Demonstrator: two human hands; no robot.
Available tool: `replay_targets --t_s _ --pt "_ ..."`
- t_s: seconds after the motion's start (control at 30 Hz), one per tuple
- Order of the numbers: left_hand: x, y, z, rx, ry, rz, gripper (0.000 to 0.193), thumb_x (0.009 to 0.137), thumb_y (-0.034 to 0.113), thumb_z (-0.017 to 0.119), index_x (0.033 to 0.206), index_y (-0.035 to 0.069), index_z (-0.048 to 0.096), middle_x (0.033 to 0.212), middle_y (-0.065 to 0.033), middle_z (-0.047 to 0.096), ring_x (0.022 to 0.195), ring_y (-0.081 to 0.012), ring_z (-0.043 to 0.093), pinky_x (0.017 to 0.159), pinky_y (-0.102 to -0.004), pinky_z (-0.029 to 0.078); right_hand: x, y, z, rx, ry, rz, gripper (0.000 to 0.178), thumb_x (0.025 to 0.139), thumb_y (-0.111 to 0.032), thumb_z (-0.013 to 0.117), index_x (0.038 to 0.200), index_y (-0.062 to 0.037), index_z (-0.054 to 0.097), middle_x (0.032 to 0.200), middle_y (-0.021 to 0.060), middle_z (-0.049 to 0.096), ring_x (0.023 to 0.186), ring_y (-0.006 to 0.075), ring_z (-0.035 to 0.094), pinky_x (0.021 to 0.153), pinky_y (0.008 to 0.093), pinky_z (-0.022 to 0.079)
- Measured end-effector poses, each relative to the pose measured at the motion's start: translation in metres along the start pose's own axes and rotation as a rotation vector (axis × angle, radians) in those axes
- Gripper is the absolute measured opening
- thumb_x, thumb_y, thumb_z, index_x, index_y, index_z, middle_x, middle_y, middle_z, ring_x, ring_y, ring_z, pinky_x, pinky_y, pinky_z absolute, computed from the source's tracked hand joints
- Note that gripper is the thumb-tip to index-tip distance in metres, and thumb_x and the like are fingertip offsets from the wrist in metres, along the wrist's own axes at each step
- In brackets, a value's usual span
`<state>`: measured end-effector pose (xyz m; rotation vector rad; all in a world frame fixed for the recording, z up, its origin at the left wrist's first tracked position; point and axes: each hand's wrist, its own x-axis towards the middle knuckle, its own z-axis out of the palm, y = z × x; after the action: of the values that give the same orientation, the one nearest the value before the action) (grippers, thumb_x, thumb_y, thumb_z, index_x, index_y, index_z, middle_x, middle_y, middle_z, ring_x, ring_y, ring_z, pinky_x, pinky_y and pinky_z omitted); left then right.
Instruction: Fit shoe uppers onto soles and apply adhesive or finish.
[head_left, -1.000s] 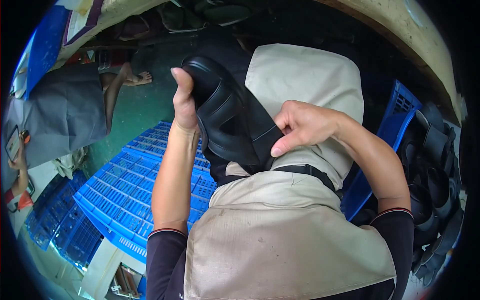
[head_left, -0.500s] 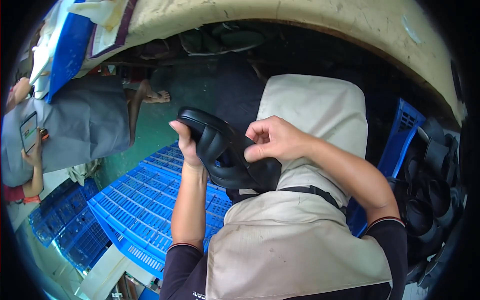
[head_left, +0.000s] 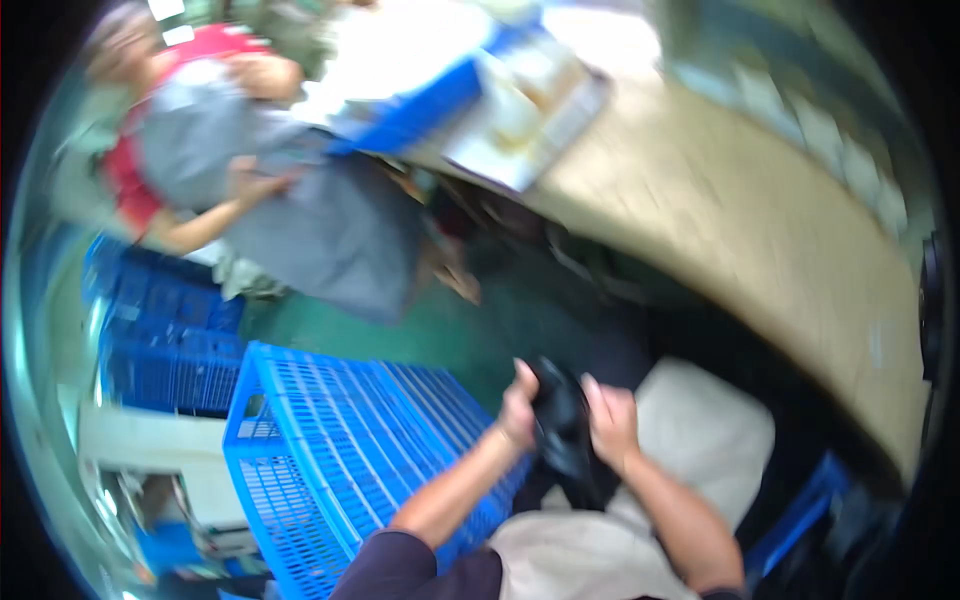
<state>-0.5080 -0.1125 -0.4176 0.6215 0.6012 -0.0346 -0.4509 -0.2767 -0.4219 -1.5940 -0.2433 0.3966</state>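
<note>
A black strappy sandal (head_left: 562, 425) is held up in front of my lap, blurred by motion. My left hand (head_left: 517, 410) grips its left edge, thumb pointing up. At the opposite edge, my right hand (head_left: 612, 420) closes on the sandal, its thumb also raised. The fingers behind the sandal are hidden. Beneath my right forearm lies the beige apron (head_left: 715, 415) over my lap.
To my left stands a blue plastic crate (head_left: 400, 430). A long beige table (head_left: 720, 190) curves across the far side, with a blue tray (head_left: 425, 105) on it. A person in a grey apron (head_left: 330, 240) sits at the far left. Another blue crate (head_left: 800, 515) is at right.
The view has swung up and left, showing more of the table and the seated person. My right hand, earlier pinched beside the sandal's straps, now grips its right edge. The sandal is more upright.
</note>
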Motion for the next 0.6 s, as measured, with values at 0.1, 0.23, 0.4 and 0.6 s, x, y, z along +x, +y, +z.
replay_targets --t_s 0.1,0.23,0.4,0.6 --pt "-0.03 0.034 -0.005 0.033 -0.248 -0.02 0.058 0.1 0.065 0.049 0.098 0.01 0.07 0.092 -0.0012 0.07 0.074 -0.0114 0.062 0.071 -0.0272 0.05 -0.015 -0.033 0.031 -0.014 0.005 -0.005 0.053 0.103 -0.024 0.053 0.058 0.004 0.052 0.051 0.0061 0.05 0.048 0.0172 0.036 0.049 0.0371 0.035" --pt "-0.094 0.067 0.002 0.028 -0.228 0.054 0.06 0.098 0.067 0.05 0.099 0.01 0.068 0.086 -0.0021 0.068 0.069 -0.0127 0.06 0.067 -0.0274 0.048 -0.042 -0.076 0.065 -0.064 -0.026 0.013 0.061 0.102 -0.033 0.056 0.055 0.0057 0.052 0.049 0.009 0.049 0.048 0.0186 0.037 0.051 0.0393 0.036" --pt "-0.146 0.073 0.023 0.002 -0.354 0.07 0.061 0.098 0.066 0.051 0.102 0.008 0.068 0.09 -0.0034 0.069 0.073 -0.0138 0.062 0.07 -0.0281 0.049 -0.066 -0.104 0.041 -0.375 -0.309 0.23 0.028 0.098 -0.022 0.061 0.101 0.0061 0.065 0.097 0.0136 0.066 0.086 0.0266 0.058 0.08 0.0357 0.047" --pt "-0.171 0.053 0.039 0.079 -0.277 0.221 0.057 0.102 0.062 0.048 0.101 0.008 0.066 0.09 -0.0047 0.067 0.076 -0.0146 0.06 0.072 -0.0298 0.049 -0.144 -0.093 0.006 -0.459 -0.034 -0.75 0.031 0.096 -0.016 0.064 0.12 0.0039 0.068 0.136 0.0197 0.061 0.119 0.0332 0.06 0.103 0.0358 0.047"
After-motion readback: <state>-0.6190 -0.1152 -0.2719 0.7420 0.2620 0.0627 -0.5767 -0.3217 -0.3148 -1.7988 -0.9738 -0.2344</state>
